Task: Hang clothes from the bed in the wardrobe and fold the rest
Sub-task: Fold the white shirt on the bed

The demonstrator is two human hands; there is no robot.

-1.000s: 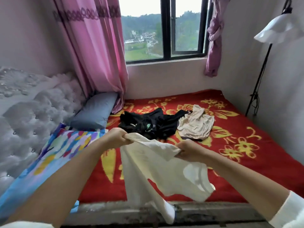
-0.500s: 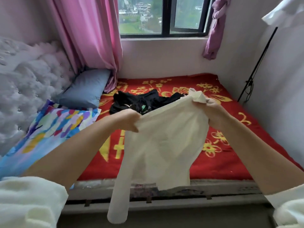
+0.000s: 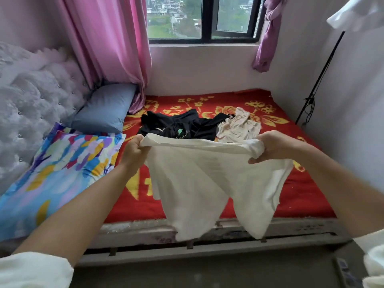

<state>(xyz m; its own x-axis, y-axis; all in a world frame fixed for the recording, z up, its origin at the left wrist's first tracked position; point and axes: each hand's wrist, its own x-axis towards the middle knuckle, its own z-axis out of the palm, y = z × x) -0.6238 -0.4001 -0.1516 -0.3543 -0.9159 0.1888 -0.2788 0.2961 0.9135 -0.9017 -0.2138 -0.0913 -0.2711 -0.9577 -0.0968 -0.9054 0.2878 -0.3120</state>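
Observation:
A cream white garment (image 3: 199, 179) hangs stretched between my two hands above the near edge of the bed (image 3: 301, 196), its lower ends dangling past the bed frame. My left hand (image 3: 135, 150) grips its left top corner in a fist. My right hand (image 3: 274, 146) grips the bunched right top corner. On the red flowered blanket behind lie a black garment (image 3: 187, 123) and a beige garment (image 3: 239, 125), touching each other.
A blue-grey pillow (image 3: 104, 109) and a multicoloured pillow (image 3: 56, 169) lie at the left by the tufted white headboard (image 3: 27, 100). Pink curtains (image 3: 112, 42) flank the window. A black lamp stand (image 3: 318, 80) runs down the right wall.
My hands have spread apart and levelled, pulling the white garment's top edge taut; the right hand came down. The beige garment, hidden half a second ago, shows again.

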